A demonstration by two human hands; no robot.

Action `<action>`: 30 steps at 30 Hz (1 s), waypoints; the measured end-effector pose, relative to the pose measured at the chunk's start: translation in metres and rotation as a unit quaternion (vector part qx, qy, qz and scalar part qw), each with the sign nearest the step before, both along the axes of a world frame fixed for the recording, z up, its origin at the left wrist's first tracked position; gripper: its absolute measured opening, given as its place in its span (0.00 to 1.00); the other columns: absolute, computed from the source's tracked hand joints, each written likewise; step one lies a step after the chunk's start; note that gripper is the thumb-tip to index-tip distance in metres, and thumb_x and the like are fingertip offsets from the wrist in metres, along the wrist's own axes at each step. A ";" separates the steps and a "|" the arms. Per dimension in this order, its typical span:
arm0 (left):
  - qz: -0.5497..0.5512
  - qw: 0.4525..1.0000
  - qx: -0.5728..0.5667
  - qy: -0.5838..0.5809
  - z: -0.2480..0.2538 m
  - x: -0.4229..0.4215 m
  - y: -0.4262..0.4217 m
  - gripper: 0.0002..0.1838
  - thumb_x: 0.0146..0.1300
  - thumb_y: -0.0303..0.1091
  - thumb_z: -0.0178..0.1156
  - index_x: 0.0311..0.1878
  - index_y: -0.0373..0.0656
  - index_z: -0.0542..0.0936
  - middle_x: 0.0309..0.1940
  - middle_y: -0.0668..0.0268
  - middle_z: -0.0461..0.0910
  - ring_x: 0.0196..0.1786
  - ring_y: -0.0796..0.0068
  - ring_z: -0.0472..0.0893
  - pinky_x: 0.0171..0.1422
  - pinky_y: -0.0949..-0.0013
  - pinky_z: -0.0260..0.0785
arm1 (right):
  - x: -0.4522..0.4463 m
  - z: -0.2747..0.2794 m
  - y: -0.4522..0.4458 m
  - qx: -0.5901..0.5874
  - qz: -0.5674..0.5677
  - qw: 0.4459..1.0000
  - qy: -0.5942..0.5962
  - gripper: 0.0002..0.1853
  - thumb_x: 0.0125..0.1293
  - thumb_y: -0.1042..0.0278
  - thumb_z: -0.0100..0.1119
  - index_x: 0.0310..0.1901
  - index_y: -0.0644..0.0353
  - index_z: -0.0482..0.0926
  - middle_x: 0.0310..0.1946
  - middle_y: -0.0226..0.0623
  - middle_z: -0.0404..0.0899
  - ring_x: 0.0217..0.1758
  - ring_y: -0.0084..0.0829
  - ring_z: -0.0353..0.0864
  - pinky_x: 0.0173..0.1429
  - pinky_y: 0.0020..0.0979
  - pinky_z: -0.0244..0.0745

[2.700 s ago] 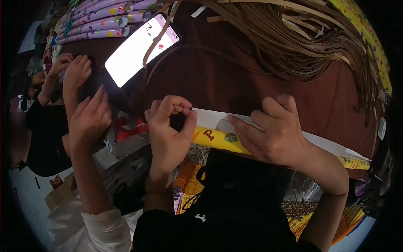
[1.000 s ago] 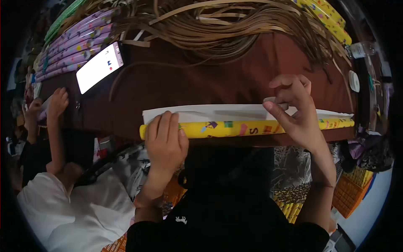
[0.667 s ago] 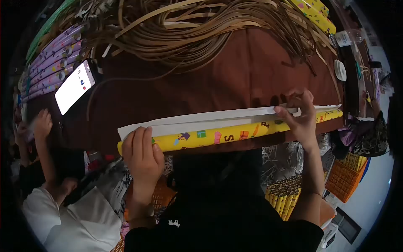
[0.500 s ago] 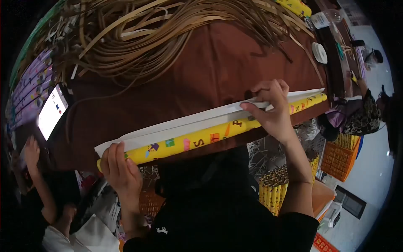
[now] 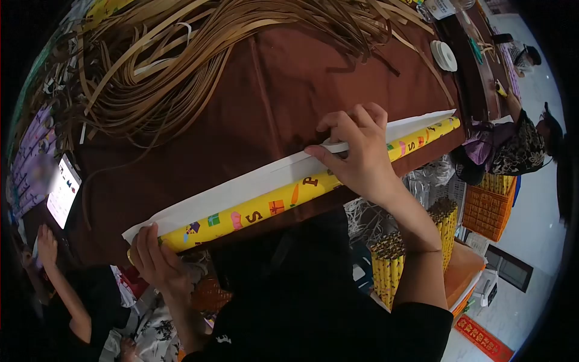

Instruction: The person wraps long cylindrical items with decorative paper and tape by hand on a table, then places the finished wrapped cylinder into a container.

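Note:
A long yellow patterned roll (image 5: pixel 259 208) lies slantwise along the near edge of the brown-covered table, with a white paper flap (image 5: pixel 229 182) along its far side. My left hand (image 5: pixel 158 256) is wrapped round the roll's left end, fingers together on top. My right hand (image 5: pixel 360 151) is over the right half of the roll; its thumb and forefinger pinch at the flap's edge, where a small pale strip shows. The other fingers of that hand are curled above the paper.
A bundle of brown strips (image 5: pixel 181 78) lies across the table's far side. A lit phone (image 5: pixel 64 192) and purple rolls (image 5: pixel 33 160) are at the left, near a co-worker's hand (image 5: pixel 46 246). A white spool (image 5: pixel 444 56) is at the far right. Yellow rolls (image 5: pixel 389 271) stand below the table.
The view has swung to the right, so the roll now slants more steeply. My left hand stays at its left end. My right hand has gone from raised above the paper to pinching near the flap.

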State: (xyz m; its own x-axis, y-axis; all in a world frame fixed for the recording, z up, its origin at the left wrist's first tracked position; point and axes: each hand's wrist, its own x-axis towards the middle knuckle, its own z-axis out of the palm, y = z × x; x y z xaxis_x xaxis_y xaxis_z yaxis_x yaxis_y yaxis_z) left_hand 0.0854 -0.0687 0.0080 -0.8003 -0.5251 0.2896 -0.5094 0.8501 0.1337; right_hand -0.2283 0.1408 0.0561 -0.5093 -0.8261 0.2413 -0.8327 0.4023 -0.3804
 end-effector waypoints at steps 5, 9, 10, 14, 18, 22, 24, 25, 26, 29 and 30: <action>0.003 1.000 0.001 -0.002 -0.001 0.003 0.000 0.20 0.72 0.38 0.43 0.55 0.35 0.77 0.53 0.53 0.77 0.55 0.49 0.75 0.59 0.49 0.68 | 0.004 0.004 -0.008 0.006 0.001 1.000 0.024 0.17 0.48 0.68 0.76 0.38 0.58 0.77 0.26 0.29 0.76 0.38 0.35 0.73 0.57 0.39 0.59; -0.014 1.000 0.011 -0.011 0.008 -0.004 -0.001 0.24 0.67 0.47 0.47 0.55 0.40 0.78 0.48 0.55 0.76 0.51 0.53 0.74 0.56 0.50 0.67 | 0.010 0.003 -0.011 0.054 -0.014 0.998 0.042 0.14 0.52 0.69 0.74 0.34 0.61 0.76 0.26 0.35 0.74 0.38 0.40 0.72 0.60 0.43 0.61; -0.019 1.000 -0.003 -0.019 0.010 -0.006 -0.001 0.23 0.66 0.49 0.48 0.55 0.43 0.78 0.48 0.56 0.75 0.51 0.54 0.73 0.56 0.49 0.66 | 0.011 0.002 -0.012 0.052 -0.004 0.997 0.056 0.14 0.52 0.70 0.74 0.36 0.60 0.76 0.25 0.33 0.72 0.36 0.38 0.72 0.59 0.43 0.61; -0.012 0.999 -0.027 -0.025 0.015 -0.015 0.007 0.24 0.65 0.54 0.50 0.54 0.48 0.80 0.49 0.57 0.73 0.52 0.55 0.72 0.55 0.49 0.65 | 0.007 -0.008 -0.006 0.044 -0.004 0.998 0.054 0.14 0.54 0.69 0.73 0.35 0.63 0.75 0.24 0.35 0.71 0.36 0.38 0.71 0.65 0.46 0.59; -0.006 1.000 -0.005 -0.023 0.016 -0.032 0.025 0.26 0.67 0.52 0.47 0.55 0.42 0.80 0.51 0.56 0.74 0.55 0.54 0.71 0.60 0.49 0.60 | 0.006 -0.010 -0.004 0.046 -0.031 0.997 0.054 0.14 0.54 0.69 0.73 0.35 0.63 0.76 0.24 0.35 0.71 0.35 0.38 0.71 0.66 0.47 0.59; -0.085 0.995 0.037 0.030 0.018 -0.060 0.042 0.27 0.65 0.51 0.48 0.52 0.37 0.80 0.48 0.55 0.77 0.52 0.55 0.75 0.57 0.51 0.67 | 0.009 -0.007 -0.005 0.057 -0.035 0.996 0.054 0.14 0.54 0.68 0.73 0.37 0.62 0.76 0.24 0.35 0.71 0.36 0.37 0.71 0.67 0.47 0.58; -0.108 0.992 0.055 0.031 0.022 -0.072 0.049 0.26 0.64 0.50 0.49 0.50 0.35 0.80 0.47 0.55 0.77 0.51 0.55 0.76 0.58 0.52 0.68 | 0.009 -0.005 -0.004 0.078 -0.052 0.995 0.024 0.14 0.55 0.68 0.73 0.36 0.64 0.76 0.27 0.36 0.73 0.41 0.39 0.72 0.69 0.46 0.57; -0.107 0.992 0.055 0.031 0.023 -0.073 0.047 0.26 0.64 0.50 0.49 0.50 0.35 0.80 0.47 0.55 0.77 0.51 0.55 0.76 0.58 0.52 0.68 | 0.009 -0.005 -0.004 0.098 -0.071 0.993 -0.007 0.14 0.55 0.68 0.73 0.36 0.65 0.77 0.29 0.36 0.74 0.46 0.41 0.73 0.70 0.45 0.56; -0.100 0.993 0.056 0.035 0.024 -0.073 0.044 0.26 0.63 0.49 0.50 0.50 0.35 0.80 0.46 0.54 0.77 0.51 0.54 0.76 0.58 0.52 0.68 | 0.009 -0.005 -0.004 0.097 -0.071 0.993 -0.007 0.14 0.55 0.68 0.73 0.36 0.65 0.77 0.29 0.36 0.74 0.46 0.41 0.73 0.70 0.45 0.56; -0.093 0.994 0.040 0.035 0.024 -0.062 0.030 0.25 0.62 0.47 0.51 0.50 0.34 0.80 0.45 0.54 0.78 0.50 0.54 0.77 0.58 0.51 0.70 | 0.008 -0.009 -0.001 0.080 -0.073 0.994 0.000 0.14 0.54 0.69 0.73 0.35 0.64 0.76 0.28 0.36 0.73 0.44 0.41 0.72 0.71 0.43 0.56; -0.088 0.995 0.029 0.022 0.026 -0.054 0.024 0.25 0.63 0.47 0.51 0.50 0.34 0.80 0.46 0.54 0.78 0.50 0.54 0.77 0.57 0.51 0.70 | 0.006 -0.011 0.000 0.071 -0.066 0.995 0.007 0.14 0.54 0.69 0.73 0.35 0.64 0.76 0.28 0.36 0.73 0.45 0.40 0.72 0.71 0.43 0.55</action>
